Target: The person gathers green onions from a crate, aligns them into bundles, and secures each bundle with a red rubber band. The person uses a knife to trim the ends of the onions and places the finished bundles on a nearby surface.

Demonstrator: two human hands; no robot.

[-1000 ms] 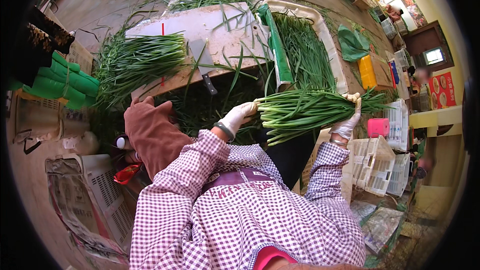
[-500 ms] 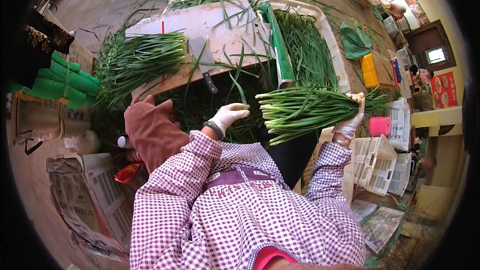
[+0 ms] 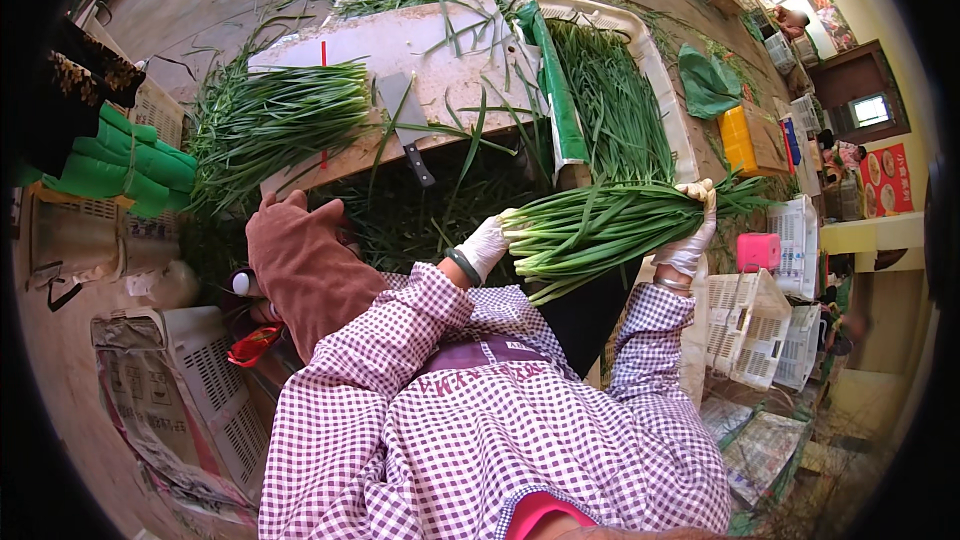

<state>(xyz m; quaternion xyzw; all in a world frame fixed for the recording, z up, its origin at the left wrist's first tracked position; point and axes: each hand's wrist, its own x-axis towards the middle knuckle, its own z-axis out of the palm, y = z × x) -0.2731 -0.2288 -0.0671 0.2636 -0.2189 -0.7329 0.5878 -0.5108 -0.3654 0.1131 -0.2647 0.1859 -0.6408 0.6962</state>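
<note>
My right hand (image 3: 690, 238), in a white glove, is wrapped round the leafy part of a bunch of garlic chives (image 3: 600, 230) held level in front of me. At the bunch's pale stem ends is my gloved left hand (image 3: 484, 246), its fingers closed on the stems and partly hidden by them. Beyond my hands, a cleaver (image 3: 408, 130) with a black handle lies on a white board (image 3: 430, 50), its handle over the near edge. A second pile of garlic chives (image 3: 290, 120) rests on the board's left, beside a few loose leaves.
A white crate (image 3: 680, 130) lined with green plastic holds more chives (image 3: 620, 100) at the right of the board. Trimmed leaves lie below the board. A brown cloth (image 3: 310, 260) is at the left, near green bundled bags (image 3: 130, 165). White baskets (image 3: 745, 325) stand at the right.
My left hand has moved right to the bunch's stem ends; the loose leaf at its fingers is no longer there. My right hand and the bunch have shifted slightly left.
</note>
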